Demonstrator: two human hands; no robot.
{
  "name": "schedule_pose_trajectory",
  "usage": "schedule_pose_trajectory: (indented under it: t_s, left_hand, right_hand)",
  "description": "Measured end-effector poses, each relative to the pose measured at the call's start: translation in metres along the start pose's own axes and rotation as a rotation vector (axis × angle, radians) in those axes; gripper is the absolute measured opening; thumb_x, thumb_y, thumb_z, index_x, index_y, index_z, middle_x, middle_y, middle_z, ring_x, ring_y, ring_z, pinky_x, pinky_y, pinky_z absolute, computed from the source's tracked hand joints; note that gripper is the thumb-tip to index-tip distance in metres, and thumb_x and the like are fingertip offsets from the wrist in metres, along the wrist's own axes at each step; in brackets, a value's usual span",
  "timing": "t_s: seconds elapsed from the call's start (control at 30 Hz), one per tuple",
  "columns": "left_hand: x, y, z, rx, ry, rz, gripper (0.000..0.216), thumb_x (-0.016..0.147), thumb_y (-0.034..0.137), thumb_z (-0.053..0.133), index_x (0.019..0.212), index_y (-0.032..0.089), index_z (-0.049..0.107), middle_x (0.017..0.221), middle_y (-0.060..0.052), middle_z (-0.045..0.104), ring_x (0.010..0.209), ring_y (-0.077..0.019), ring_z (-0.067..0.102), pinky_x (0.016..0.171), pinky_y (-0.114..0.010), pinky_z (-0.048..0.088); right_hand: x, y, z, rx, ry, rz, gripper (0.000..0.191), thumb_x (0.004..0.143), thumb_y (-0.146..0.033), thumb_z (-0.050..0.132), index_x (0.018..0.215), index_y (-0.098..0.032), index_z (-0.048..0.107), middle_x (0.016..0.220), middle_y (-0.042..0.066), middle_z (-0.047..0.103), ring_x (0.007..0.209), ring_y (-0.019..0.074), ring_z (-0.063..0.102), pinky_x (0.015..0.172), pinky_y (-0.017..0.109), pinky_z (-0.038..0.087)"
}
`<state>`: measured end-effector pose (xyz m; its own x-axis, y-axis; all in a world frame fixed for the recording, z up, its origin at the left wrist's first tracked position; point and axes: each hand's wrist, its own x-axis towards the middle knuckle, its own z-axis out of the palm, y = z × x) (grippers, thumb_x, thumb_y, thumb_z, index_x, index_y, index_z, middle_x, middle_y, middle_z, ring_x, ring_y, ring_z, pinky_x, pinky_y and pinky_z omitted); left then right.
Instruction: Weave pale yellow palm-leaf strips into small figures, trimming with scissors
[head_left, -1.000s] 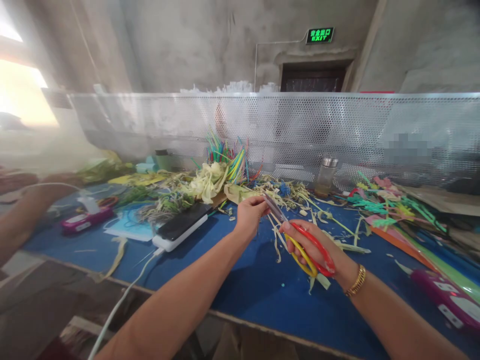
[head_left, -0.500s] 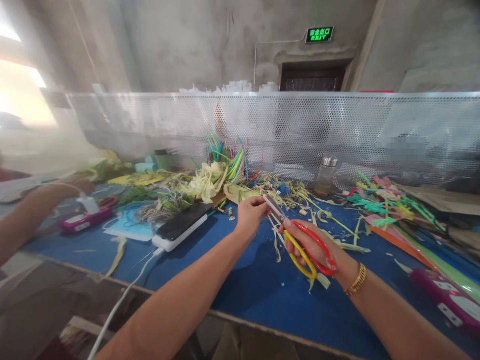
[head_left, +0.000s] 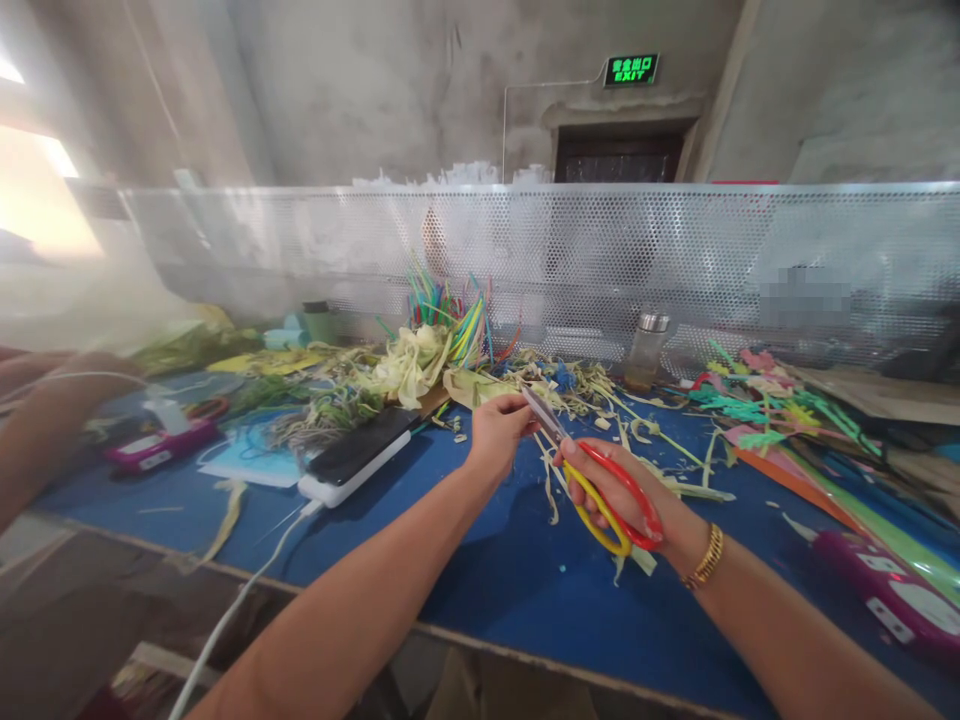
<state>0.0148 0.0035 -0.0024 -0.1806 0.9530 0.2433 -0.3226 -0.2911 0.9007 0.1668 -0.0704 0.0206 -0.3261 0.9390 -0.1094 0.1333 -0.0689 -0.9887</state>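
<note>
My right hand [head_left: 611,487] is wrapped round a pair of scissors [head_left: 604,510] with one red and one yellow handle; the blades point up and left. Close by the blade tips, my left hand [head_left: 501,430] is closed in a pinch, and whatever lies between its fingertips is too small to make out. Pale dried husk strips [head_left: 552,485] show on the blue table below and between the hands. Behind my left hand lies a broad pale husk piece [head_left: 469,387], beside a crumpled cream bundle [head_left: 412,362].
A phone [head_left: 364,445] rests on a white power bank with a cable. Colourful stems [head_left: 450,310] stand at the back, near a glass bottle [head_left: 646,352]. Purple power strips [head_left: 889,590] lie at right and left. Another person's arm [head_left: 52,420] reaches in from the left.
The view has shifted slightly. Both my hands and the scissors stay almost in place at the table's middle. At the left, the other person's arm has moved a little further left.
</note>
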Motion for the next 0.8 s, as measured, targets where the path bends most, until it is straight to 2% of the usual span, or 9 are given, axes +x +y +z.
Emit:
schedule_pose_trajectory:
  t_s: [0.3,0.53,0.63,0.7,0.73,0.8]
  left_hand:
    - [0.001,-0.001,0.000,0.003,0.019,-0.007,0.014,0.056,0.019,0.071,0.068,0.013,0.070,0.063,-0.003,0.067,0.056,-0.0121,0.060,0.058,-0.024,0.050]
    - [0.001,0.001,0.002,-0.022,0.026,-0.028,0.015,0.054,0.019,0.074,0.067,0.013,0.070,0.064,-0.002,0.067,0.058,-0.0120,0.060,0.058,-0.024,0.049]
    - [0.000,0.002,0.002,-0.091,0.044,-0.071,0.024,0.051,0.022,0.079,0.071,0.013,0.068,0.064,-0.002,0.067,0.058,-0.0127,0.060,0.057,-0.025,0.050]
    - [-0.001,0.002,0.001,-0.148,0.038,-0.108,0.030,0.050,0.022,0.082,0.073,0.013,0.067,0.065,-0.002,0.066,0.058,-0.0123,0.061,0.058,-0.025,0.050]
    - [-0.001,0.003,0.001,-0.174,0.030,-0.126,0.031,0.049,0.022,0.083,0.074,0.013,0.066,0.066,-0.002,0.066,0.059,-0.0118,0.061,0.060,-0.024,0.051]
    - [-0.001,0.003,-0.001,-0.212,0.009,-0.162,0.030,0.051,0.020,0.084,0.075,0.013,0.066,0.067,-0.002,0.066,0.062,-0.0109,0.062,0.062,-0.022,0.051]
  right_hand:
    - [0.002,0.004,0.000,-0.015,-0.010,-0.033,0.044,0.076,-0.065,0.055,0.081,-0.021,0.048,0.052,-0.005,0.051,0.035,0.0058,0.038,0.035,0.018,0.032]
    - [0.007,0.007,-0.004,-0.105,0.002,-0.036,0.038,0.074,-0.054,0.064,0.075,-0.021,0.047,0.050,-0.006,0.051,0.033,0.0056,0.038,0.034,0.019,0.030]
    - [0.005,0.005,-0.007,-0.130,-0.106,-0.080,0.036,0.073,-0.053,0.065,0.077,-0.020,0.051,0.052,-0.006,0.051,0.035,0.0050,0.038,0.035,0.018,0.029]
    - [0.004,0.002,-0.011,-0.111,-0.163,-0.166,0.037,0.074,-0.054,0.064,0.085,-0.020,0.054,0.054,-0.005,0.051,0.037,0.0056,0.038,0.036,0.019,0.030]
    - [0.004,0.000,-0.014,-0.098,-0.141,-0.218,0.039,0.076,-0.055,0.061,0.091,-0.020,0.055,0.055,-0.005,0.052,0.038,0.0063,0.039,0.037,0.020,0.031]
    - [0.007,-0.004,-0.026,-0.131,0.037,-0.301,0.043,0.078,-0.057,0.057,0.101,-0.021,0.055,0.058,-0.004,0.053,0.041,0.0087,0.042,0.040,0.022,0.034]
